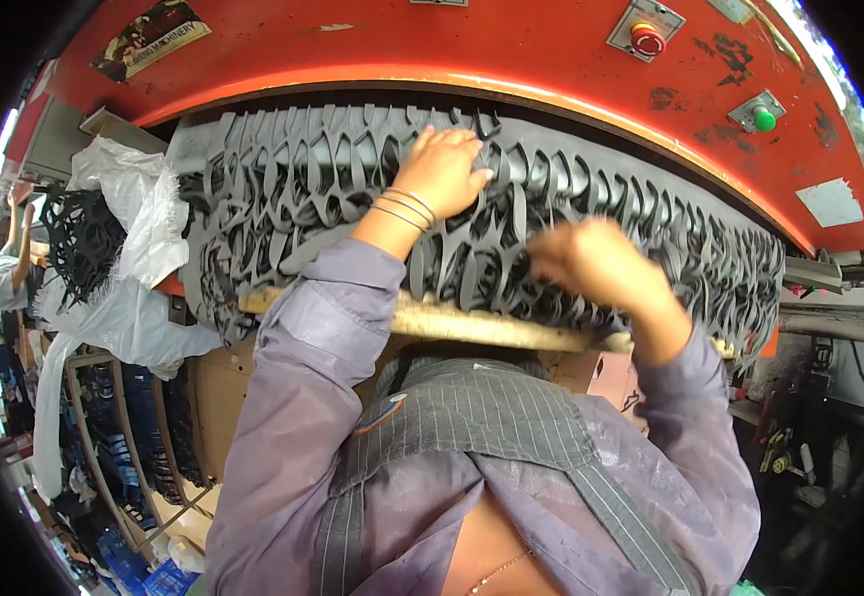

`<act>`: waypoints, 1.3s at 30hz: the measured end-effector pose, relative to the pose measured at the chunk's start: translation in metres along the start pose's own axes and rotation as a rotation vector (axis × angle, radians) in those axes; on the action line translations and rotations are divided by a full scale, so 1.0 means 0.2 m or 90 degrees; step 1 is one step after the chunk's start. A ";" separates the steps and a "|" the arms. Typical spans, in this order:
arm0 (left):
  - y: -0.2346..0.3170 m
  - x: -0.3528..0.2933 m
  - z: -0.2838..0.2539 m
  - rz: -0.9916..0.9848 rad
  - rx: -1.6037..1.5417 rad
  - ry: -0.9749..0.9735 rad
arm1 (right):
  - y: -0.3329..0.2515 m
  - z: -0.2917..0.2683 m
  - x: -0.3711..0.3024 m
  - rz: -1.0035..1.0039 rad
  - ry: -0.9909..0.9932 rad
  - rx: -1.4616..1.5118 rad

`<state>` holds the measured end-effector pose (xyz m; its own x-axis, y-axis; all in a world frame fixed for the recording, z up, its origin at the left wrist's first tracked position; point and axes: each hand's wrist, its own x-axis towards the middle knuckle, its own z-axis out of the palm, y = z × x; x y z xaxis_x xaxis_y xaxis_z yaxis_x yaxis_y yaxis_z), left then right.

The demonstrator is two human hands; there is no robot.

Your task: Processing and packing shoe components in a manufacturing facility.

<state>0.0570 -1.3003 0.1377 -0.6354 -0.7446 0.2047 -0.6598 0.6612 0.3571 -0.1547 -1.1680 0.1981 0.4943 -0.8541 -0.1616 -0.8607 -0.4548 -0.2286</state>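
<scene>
Dark grey, flexible sheets with rows of long, sole-like cut-outs [591, 184] spread across the machine bed in front of me, their thin strips twisted and overlapping. My left hand [442, 174] rests on the far middle part of these sheets, fingers stretched forward and thumb apart, with no held thing showing. Over the strips to the right of centre is my right hand [596, 263], bent at the wrist. Motion smears its fingers, so whether they grip a strip cannot be made out.
A red machine beam [352, 45] runs along the far side, bearing a red stop button [647, 40] and a green button [765, 120]. A worn wooden bar [491, 326] edges the near side. White woven sacking [144, 209] with black cut scraps [84, 238] and a metal rack [134, 437] stand left.
</scene>
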 end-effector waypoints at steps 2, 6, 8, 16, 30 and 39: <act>0.01 -0.04 0.08 -0.016 0.039 -0.007 | 0.14 -0.03 0.27 -0.034 0.152 -0.121; 0.05 -0.25 0.16 -0.008 0.100 -0.008 | 0.34 0.05 0.72 -0.273 0.311 -0.315; 0.11 -0.35 0.18 -0.016 0.095 -0.021 | 0.40 0.09 0.78 -0.334 0.175 -0.209; 0.24 -0.35 0.08 -0.051 -0.199 0.044 | 0.16 0.26 0.30 -0.013 0.526 0.501; -0.04 -0.04 -0.28 -0.160 -0.025 0.021 | 0.09 -0.10 0.45 0.348 0.107 0.411; -0.07 0.15 0.21 -0.098 -0.270 0.012 | 0.20 0.21 0.37 0.295 0.178 0.146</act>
<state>0.0307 -1.3287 0.1001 -0.5328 -0.8355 0.1345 -0.5208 0.4489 0.7261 -0.1476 -1.2395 0.1371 -0.0054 -0.9991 -0.0425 -0.9160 0.0220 -0.4006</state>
